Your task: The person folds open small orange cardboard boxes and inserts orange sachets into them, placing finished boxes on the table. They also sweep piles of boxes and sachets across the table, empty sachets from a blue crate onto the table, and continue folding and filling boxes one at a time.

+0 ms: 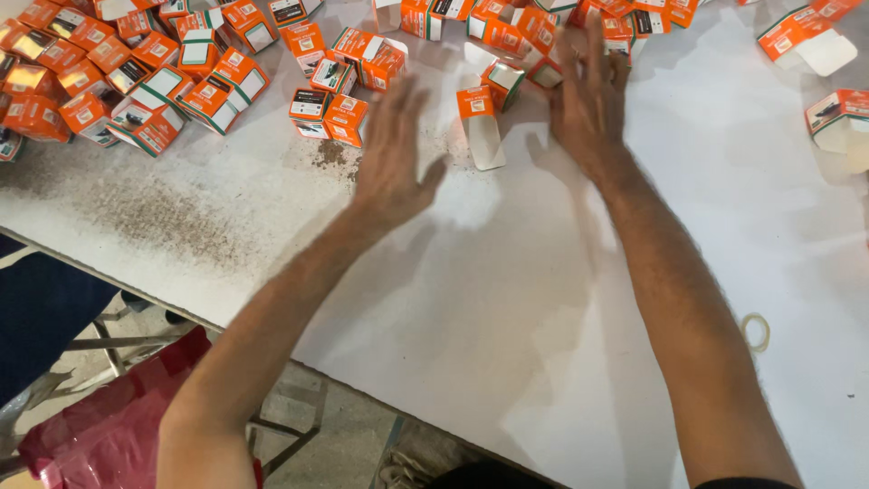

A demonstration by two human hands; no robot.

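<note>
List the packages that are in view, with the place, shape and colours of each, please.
Heap of small cartons: far left of the white table, boxy, orange, white and green.
Open carton: between left hand and right hand, orange with a long white flap.
Row of cartons: far edge, beyond the right hand, orange and white.
Two open cartons: far right, orange, white flaps.
No screens or signs.
</note>
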